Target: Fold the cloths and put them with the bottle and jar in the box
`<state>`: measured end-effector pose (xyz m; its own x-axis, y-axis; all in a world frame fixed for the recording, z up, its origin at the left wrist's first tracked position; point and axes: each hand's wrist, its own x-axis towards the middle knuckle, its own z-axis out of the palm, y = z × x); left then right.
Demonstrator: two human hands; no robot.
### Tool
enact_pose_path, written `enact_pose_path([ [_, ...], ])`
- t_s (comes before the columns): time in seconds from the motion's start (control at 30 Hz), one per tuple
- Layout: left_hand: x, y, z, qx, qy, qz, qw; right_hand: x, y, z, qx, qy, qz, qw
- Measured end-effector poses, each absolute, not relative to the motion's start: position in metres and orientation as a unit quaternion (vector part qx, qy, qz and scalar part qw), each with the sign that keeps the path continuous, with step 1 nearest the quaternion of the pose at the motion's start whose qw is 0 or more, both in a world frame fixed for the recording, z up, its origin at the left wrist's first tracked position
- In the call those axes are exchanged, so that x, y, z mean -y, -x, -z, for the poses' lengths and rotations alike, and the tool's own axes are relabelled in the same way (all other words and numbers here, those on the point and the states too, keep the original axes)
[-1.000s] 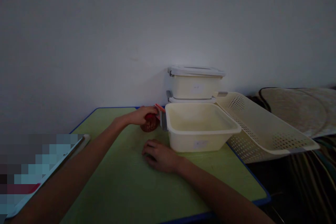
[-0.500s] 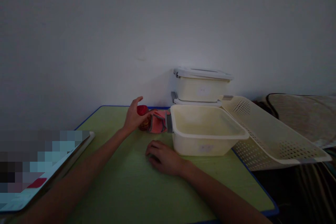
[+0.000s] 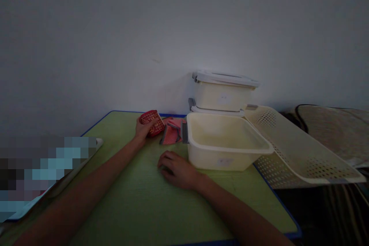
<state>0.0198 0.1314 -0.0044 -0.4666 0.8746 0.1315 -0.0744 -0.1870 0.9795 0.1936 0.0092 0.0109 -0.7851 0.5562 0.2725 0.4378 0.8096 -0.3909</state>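
Observation:
My left hand (image 3: 142,130) is closed around a red patterned, rounded thing (image 3: 152,123) with a pale edge, tilted near the back of the table; its exact kind is unclear. Just right of it lies a pink cloth (image 3: 171,132) with dark grey edging, bunched against the grey handle of a cream plastic bin (image 3: 226,149). My right hand (image 3: 178,170) rests on the green table (image 3: 138,200) in front of that bin, fingers loosely curved and apart from the thumb. Nothing shows in it. The open bin has no contents in sight.
Behind the open bin stands a lidded cream box (image 3: 223,94) on another grey-white lid. A perforated cream basket (image 3: 291,150) leans out past the table's right edge. At the left lies a blurred-out, screen-like panel (image 3: 66,161). A beige cushion (image 3: 340,130) is at far right.
My left hand has closed on the red patterned thing and tilted it, shifting slightly left, away from the pink cloth. My right hand stays in place.

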Motion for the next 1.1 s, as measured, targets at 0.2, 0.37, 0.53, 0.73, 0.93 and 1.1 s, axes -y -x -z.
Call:
enact_pose_path([
  [0.2,-0.101,-0.023,-0.012,-0.379,-0.409,-0.611,0.562,-0.011,-0.194,-0.011,0.931,0.272,-0.161,0.184],
  [0.37,-0.076,-0.036,-0.022,-0.324,-0.378,-0.635,0.59,-0.009,-0.192,-0.011,0.93,0.285,-0.157,0.172],
  [0.53,-0.061,-0.045,-0.017,-0.32,-0.326,-0.572,0.681,-0.003,-0.191,-0.014,0.928,0.308,-0.124,0.171],
  [0.73,-0.056,-0.042,-0.012,-0.275,-0.313,-0.528,0.74,0.001,-0.189,-0.016,0.929,0.326,-0.093,0.151],
  [0.93,-0.056,-0.039,-0.007,-0.213,-0.335,-0.502,0.768,0.004,-0.188,-0.017,0.924,0.359,-0.05,0.12],
  [1.1,-0.058,-0.039,-0.004,-0.191,-0.315,-0.492,0.789,0.002,-0.189,-0.013,0.926,0.356,-0.02,0.127],
])
